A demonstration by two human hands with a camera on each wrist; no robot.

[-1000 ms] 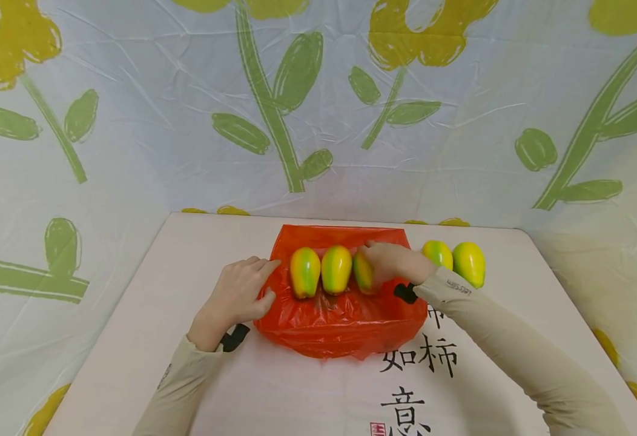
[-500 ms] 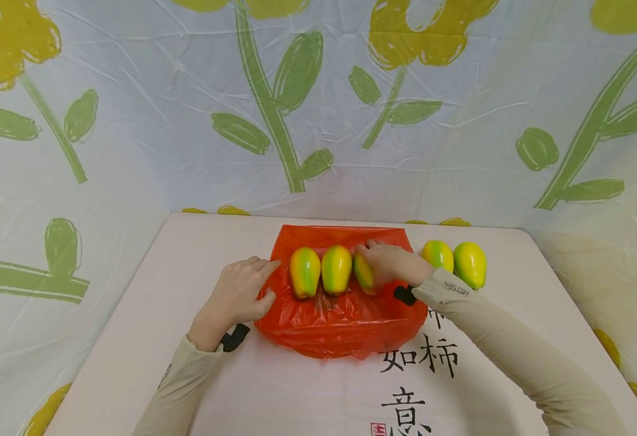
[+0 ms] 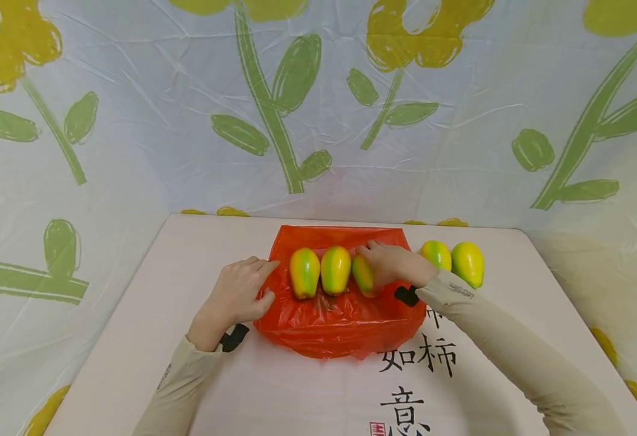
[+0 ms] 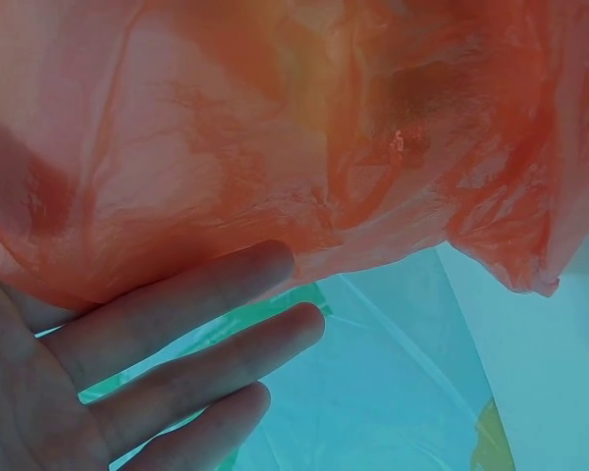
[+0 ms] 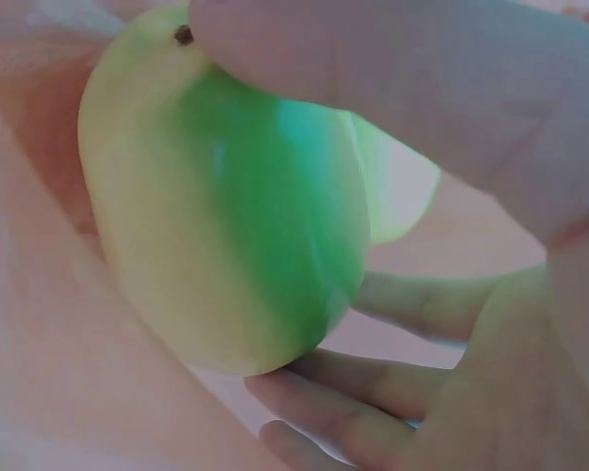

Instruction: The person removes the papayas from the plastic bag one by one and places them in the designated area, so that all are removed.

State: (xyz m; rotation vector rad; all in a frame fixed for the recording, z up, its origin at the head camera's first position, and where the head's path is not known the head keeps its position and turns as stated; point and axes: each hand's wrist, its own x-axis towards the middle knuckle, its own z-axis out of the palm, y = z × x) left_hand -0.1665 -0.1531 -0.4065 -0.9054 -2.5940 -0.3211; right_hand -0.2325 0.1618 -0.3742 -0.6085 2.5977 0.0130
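Observation:
A red plastic bag lies mouth up on the table, with two yellow-green mangoes side by side in it. My right hand holds a third mango at the right of that row, partly covering it. In the right wrist view the thumb lies over this mango near its dark stem dot, and fingers curl below. My left hand is at the bag's left edge. Seen from the left wrist, its fingers are extended, one overlapping the bag wall.
Two more mangoes sit on the table right of the bag, partly behind the right forearm. Black brush characters mark the pale table cover. A flower-printed sheet hangs behind and at the sides.
Almost nothing differs; both hands, the bag and the mangoes keep their places, with only a slight shift of the head view.

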